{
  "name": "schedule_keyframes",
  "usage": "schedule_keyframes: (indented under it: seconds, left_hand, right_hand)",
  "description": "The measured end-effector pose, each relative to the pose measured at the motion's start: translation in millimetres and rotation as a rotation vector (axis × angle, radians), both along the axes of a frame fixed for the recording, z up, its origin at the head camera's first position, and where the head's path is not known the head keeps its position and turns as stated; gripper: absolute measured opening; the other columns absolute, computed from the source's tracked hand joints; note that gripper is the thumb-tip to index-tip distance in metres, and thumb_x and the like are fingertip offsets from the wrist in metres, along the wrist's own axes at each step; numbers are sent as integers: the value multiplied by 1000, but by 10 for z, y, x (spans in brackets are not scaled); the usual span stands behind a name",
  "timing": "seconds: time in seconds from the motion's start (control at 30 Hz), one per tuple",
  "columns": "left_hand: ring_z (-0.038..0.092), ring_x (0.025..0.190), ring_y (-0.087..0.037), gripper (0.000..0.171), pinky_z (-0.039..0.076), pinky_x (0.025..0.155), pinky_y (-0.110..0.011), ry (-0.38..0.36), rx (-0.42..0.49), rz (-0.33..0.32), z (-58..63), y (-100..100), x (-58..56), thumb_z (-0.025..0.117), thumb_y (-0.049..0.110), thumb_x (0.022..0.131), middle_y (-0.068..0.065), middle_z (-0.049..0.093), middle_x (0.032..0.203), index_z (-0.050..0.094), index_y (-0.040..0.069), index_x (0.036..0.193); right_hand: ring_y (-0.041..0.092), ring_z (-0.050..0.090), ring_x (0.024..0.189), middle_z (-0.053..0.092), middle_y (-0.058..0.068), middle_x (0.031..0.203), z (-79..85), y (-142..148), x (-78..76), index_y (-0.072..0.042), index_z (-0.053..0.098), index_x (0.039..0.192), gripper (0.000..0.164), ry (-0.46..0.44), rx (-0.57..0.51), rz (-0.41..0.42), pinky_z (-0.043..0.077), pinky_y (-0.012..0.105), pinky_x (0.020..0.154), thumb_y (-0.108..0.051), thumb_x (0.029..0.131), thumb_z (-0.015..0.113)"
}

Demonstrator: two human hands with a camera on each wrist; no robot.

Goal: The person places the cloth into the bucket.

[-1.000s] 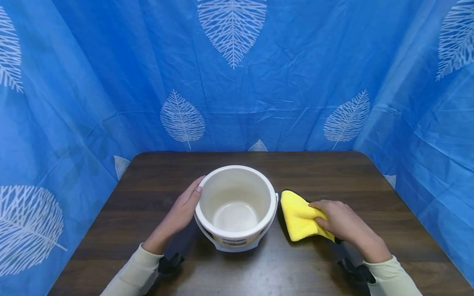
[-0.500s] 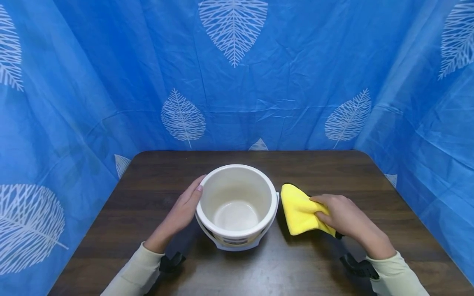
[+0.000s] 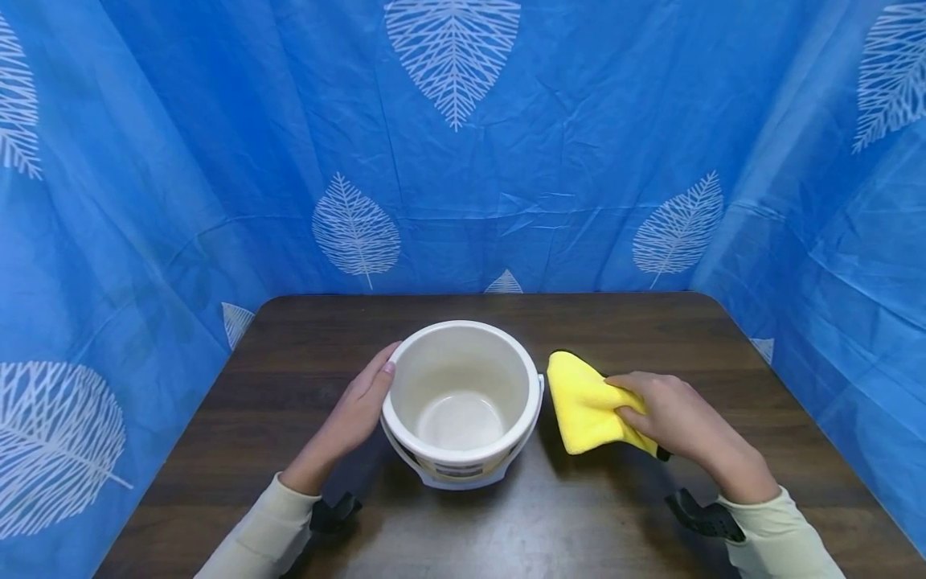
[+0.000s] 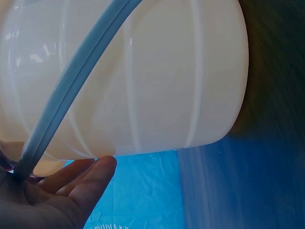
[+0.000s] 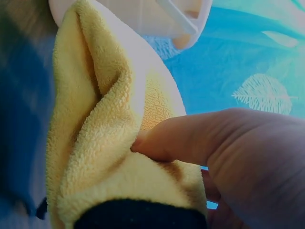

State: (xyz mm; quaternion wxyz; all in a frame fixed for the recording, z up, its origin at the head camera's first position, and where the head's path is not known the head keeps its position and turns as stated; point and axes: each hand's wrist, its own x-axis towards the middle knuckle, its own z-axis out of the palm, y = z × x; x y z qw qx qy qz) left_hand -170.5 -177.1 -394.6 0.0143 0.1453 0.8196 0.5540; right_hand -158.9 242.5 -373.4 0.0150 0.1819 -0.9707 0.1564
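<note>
1. The bucket (image 3: 463,366) has a label (image 3: 459,473) at six o'clock, too small to read.
2. The table (image 3: 615,330) is brown, like wood. A blue sheet (image 3: 579,121) with white leaves hangs at twelve o'clock.
3. You can see the bucket's round, pale bottom.
4. At nine o'clock, the left hand (image 3: 360,406) touches the bucket, fingers nearly straight.
5. At the bucket's three o'clock, the right hand (image 3: 667,412) pinches a yellow cloth (image 3: 584,406).

I can't read a single word in here. The bucket (image 3: 463,378) does carry a label (image 3: 459,471) on its near side, just under the rim, but its dark marks are too small and blurred to make out.
</note>
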Motion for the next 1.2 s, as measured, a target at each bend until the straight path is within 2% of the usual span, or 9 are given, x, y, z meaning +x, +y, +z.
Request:
schedule_keyframes:
  seconds: [0.47, 0.87, 1.2]
  left_hand:
    - [44, 140, -37, 51, 36, 112, -54, -20, -11, 11, -4, 4, -3, 32, 29, 113, -18, 39, 158, 31, 5, 158]
    - [44, 140, -37, 51, 35, 112, -54, -8, -5, 3, 7, 4, 1, 32, 28, 113, -19, 39, 158, 31, 4, 157]
    - [43, 141, -37, 51, 36, 112, -55, -13, -10, 12, 0, 3, 5, 32, 29, 112, -18, 38, 158, 31, 5, 158]
  right_hand:
    - [19, 58, 77, 72, 11, 104, 122, 12, 17, 2, 69, 124, 44, 20, -13, 9, 55, 36, 67, -8, 83, 82]
    - [19, 58, 75, 72, 11, 101, 241, -16, -2, 3, 69, 124, 45, 41, -8, 21, 55, 35, 66, -8, 83, 83]
    - [21, 60, 78, 73, 14, 105, 289, -23, 3, 3, 69, 124, 45, 66, 7, 39, 56, 39, 68, -7, 83, 82]
